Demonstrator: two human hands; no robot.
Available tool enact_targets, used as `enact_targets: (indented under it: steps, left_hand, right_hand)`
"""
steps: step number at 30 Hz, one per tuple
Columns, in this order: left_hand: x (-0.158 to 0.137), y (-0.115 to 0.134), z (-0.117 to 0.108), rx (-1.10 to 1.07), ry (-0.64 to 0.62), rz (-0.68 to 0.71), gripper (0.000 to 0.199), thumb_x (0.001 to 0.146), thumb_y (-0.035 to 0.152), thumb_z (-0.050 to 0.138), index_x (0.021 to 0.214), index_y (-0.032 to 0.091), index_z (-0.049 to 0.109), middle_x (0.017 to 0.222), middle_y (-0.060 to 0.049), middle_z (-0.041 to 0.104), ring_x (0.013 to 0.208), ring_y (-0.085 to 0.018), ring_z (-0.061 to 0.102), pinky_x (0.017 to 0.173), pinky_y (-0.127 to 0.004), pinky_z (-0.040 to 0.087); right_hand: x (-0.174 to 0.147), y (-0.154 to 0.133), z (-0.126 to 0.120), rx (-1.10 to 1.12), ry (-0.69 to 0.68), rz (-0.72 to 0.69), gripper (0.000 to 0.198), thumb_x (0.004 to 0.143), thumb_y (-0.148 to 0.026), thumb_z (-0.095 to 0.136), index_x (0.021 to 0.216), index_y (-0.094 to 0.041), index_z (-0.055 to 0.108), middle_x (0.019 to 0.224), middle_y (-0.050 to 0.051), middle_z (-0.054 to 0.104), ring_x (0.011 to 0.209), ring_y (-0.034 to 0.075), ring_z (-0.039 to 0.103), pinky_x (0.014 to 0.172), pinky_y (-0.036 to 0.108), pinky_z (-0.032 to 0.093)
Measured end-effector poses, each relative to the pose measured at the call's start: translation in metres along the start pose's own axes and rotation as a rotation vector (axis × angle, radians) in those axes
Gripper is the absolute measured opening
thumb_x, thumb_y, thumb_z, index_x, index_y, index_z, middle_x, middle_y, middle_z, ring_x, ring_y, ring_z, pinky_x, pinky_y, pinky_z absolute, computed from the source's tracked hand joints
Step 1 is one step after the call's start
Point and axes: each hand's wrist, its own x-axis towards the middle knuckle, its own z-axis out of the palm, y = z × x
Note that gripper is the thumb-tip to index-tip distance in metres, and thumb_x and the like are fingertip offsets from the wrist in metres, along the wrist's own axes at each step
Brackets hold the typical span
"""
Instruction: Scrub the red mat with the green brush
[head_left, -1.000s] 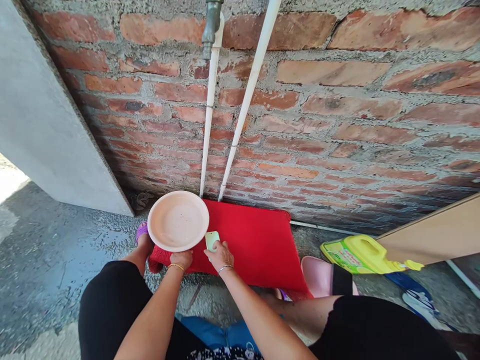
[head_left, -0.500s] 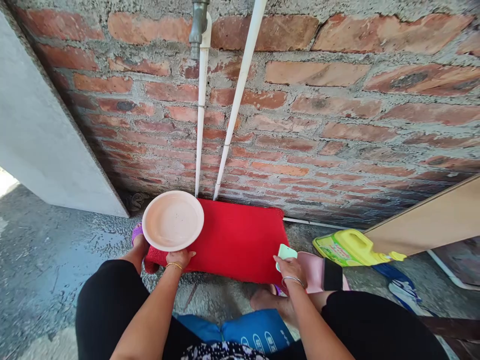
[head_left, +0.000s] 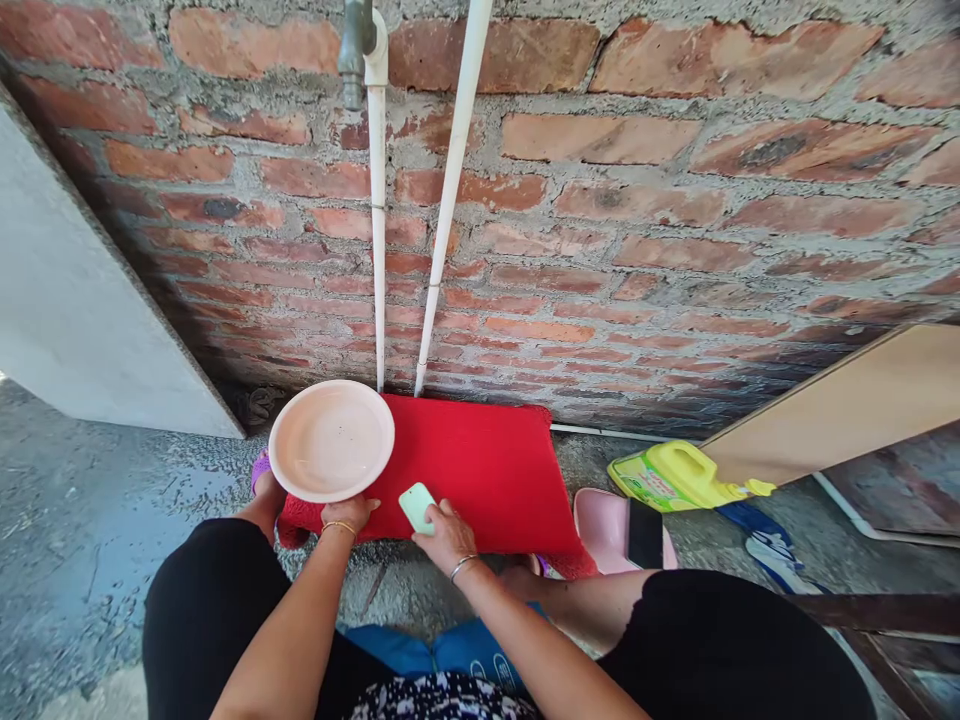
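Observation:
A pale pink basin [head_left: 331, 438] with a few dark specks inside sits over the left end of a red cloth [head_left: 472, 465]. My left hand [head_left: 349, 513] grips the basin at its near rim; the thumb points right and the other fingers are hidden under the basin. To its right, my right hand [head_left: 448, 540] holds a pale green scrubbing brush [head_left: 416, 507] with rounded corners above the red cloth. The brush's underside is hidden.
Behind the cloth stands a brick wall [head_left: 585, 230] with a tap [head_left: 352, 55] and white pipes [head_left: 442, 220]. At right are a pink plastic item with a black band [head_left: 604, 520] and a yellow detergent jug [head_left: 679, 478]. A grey slab [head_left: 90, 280] leans at left.
My right hand has brought the brush left from the cloth's right end to near its middle. My left hand stays at the basin. The view has shifted slightly to the right.

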Motion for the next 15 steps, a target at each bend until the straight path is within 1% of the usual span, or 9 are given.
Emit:
enact_targets:
  steps: [2,4,7,9,10,11,12,13,15]
  left_hand:
    - [-0.003,0.003,-0.005,0.068,0.041,0.058,0.068,0.075,0.058,0.056,0.132,0.022,0.049,0.142,-0.012,0.044,0.133,-0.031,0.037,0.11,-0.043,0.028]
    - [-0.007,0.005,-0.009,0.108,0.069,0.108,0.063,0.077,0.055,0.056,0.13,0.021,0.052,0.139,-0.012,0.049,0.133,-0.03,0.036,0.112,-0.043,0.025]
    - [-0.014,0.006,-0.012,0.114,0.05,0.093,0.056,0.081,0.053,0.052,0.125,0.02,0.057,0.13,-0.013,0.056,0.126,-0.031,0.045,0.108,-0.045,0.03]
    - [-0.016,0.006,-0.012,0.111,0.032,0.065,0.056,0.082,0.053,0.05,0.125,0.018,0.057,0.129,-0.015,0.057,0.121,-0.031,0.051,0.104,-0.046,0.036]
    - [-0.017,0.006,-0.012,0.11,0.023,0.055,0.057,0.083,0.054,0.049,0.126,0.017,0.056,0.13,-0.016,0.056,0.119,-0.031,0.052,0.102,-0.045,0.038]
    - [-0.016,0.006,-0.011,0.108,0.012,0.049,0.058,0.082,0.054,0.049,0.127,0.017,0.055,0.131,-0.017,0.055,0.119,-0.031,0.053,0.101,-0.045,0.039]
    - [-0.015,0.006,-0.01,0.105,0.004,0.046,0.059,0.082,0.054,0.05,0.127,0.017,0.055,0.132,-0.016,0.054,0.12,-0.031,0.052,0.101,-0.045,0.039]
    - [-0.014,0.005,-0.009,0.099,-0.005,0.044,0.059,0.081,0.055,0.05,0.128,0.018,0.055,0.132,-0.016,0.054,0.121,-0.031,0.051,0.101,-0.044,0.039]
    - [-0.012,0.005,-0.007,0.078,0.001,0.05,0.061,0.08,0.056,0.052,0.129,0.019,0.053,0.133,-0.016,0.053,0.124,-0.031,0.048,0.102,-0.045,0.038]
  right_hand:
    - [-0.002,0.031,-0.02,-0.027,0.018,0.081,0.026,0.069,-0.045,0.067,0.088,-0.027,0.062,0.093,0.001,0.053,0.081,0.015,0.055,0.066,0.024,0.037]
    - [-0.006,0.069,-0.045,-0.056,0.046,0.235,0.027,0.071,-0.046,0.064,0.089,-0.026,0.062,0.094,0.001,0.054,0.082,0.015,0.057,0.068,0.025,0.038]
    - [-0.016,0.127,-0.08,-0.062,0.049,0.518,0.03,0.076,-0.049,0.056,0.091,-0.023,0.062,0.096,0.006,0.058,0.085,0.02,0.06,0.068,0.028,0.042]
    - [-0.022,0.154,-0.095,-0.033,0.063,0.708,0.034,0.078,-0.051,0.052,0.093,-0.022,0.063,0.098,0.011,0.061,0.086,0.025,0.062,0.065,0.032,0.043]
    - [-0.023,0.161,-0.099,-0.01,0.079,0.777,0.035,0.078,-0.051,0.051,0.094,-0.022,0.063,0.099,0.013,0.061,0.086,0.026,0.062,0.064,0.033,0.044]
    - [-0.022,0.163,-0.101,0.015,0.096,0.809,0.036,0.078,-0.051,0.051,0.094,-0.021,0.063,0.099,0.014,0.062,0.086,0.027,0.063,0.063,0.033,0.044]
    - [-0.019,0.159,-0.101,0.036,0.114,0.801,0.036,0.078,-0.051,0.052,0.095,-0.021,0.063,0.098,0.014,0.062,0.087,0.028,0.063,0.063,0.033,0.044]
    - [-0.015,0.151,-0.099,0.052,0.132,0.763,0.035,0.078,-0.05,0.053,0.094,-0.021,0.063,0.098,0.013,0.063,0.087,0.027,0.063,0.065,0.033,0.045]
    - [0.001,0.121,-0.091,0.069,0.151,0.63,0.033,0.076,-0.049,0.056,0.093,-0.021,0.063,0.096,0.011,0.062,0.088,0.023,0.062,0.069,0.03,0.045]
